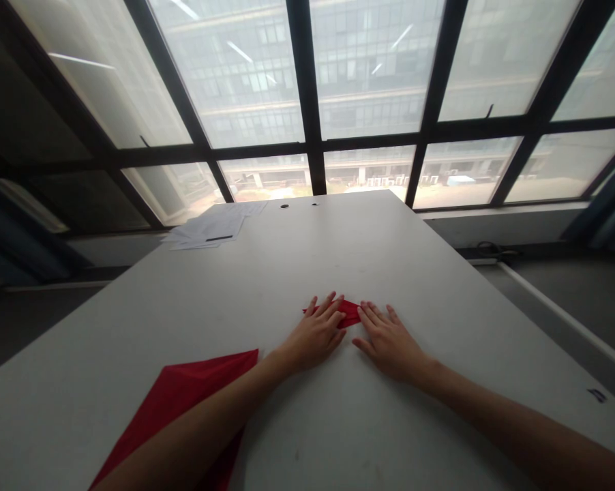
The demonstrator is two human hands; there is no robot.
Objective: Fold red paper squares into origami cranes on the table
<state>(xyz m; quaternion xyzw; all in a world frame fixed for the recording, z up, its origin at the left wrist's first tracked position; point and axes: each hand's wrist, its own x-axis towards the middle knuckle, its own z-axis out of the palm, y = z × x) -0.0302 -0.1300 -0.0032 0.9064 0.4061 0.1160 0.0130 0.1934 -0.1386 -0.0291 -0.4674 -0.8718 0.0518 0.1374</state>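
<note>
We lay our left hand (315,337) over the small red piece (350,313), which lies on the tabletop (414,286) in front of us; our right hand (389,341) touches the piece's right end. The fingers of both are released, outstretched and slightly spread. Our left forearm (220,423) crosses above a larger red sheet (195,382); papers (200,228) lie at the far left.

Small red piece (350,314), partly hidden
</note>
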